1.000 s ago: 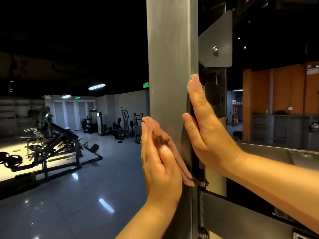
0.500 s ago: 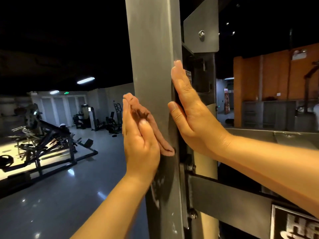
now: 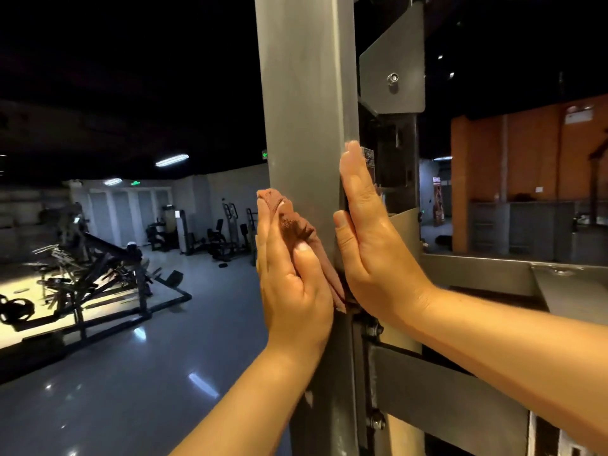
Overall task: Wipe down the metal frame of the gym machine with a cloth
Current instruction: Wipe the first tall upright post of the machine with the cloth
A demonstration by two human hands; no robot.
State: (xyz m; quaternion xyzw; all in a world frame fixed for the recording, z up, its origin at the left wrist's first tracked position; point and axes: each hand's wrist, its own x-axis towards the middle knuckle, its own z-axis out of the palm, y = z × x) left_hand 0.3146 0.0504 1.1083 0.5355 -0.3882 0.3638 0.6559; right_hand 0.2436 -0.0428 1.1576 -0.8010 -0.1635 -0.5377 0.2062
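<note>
A tall grey metal upright [image 3: 306, 110] of the gym machine frame fills the middle of the view. My left hand [image 3: 289, 274] presses a folded reddish-brown cloth [image 3: 296, 225] flat against the upright's left face, fingers straight and pointing up. My right hand [image 3: 368, 232] lies flat on the upright's right edge, fingers straight, its heel near the cloth's lower end. Part of the cloth is hidden behind my left palm.
A bolted grey plate [image 3: 391, 60] sits to the upper right of the upright, a cross-bar [image 3: 444, 390] runs lower right with bolts [image 3: 375, 422]. Other gym machines [image 3: 82, 268] stand on the shiny floor at left. An orange wall [image 3: 526, 172] is at right.
Both hands stay flat on the upright, the cloth still pressed under my left hand. The view has swung left and back, and more of the cloth shows beside my left hand.
</note>
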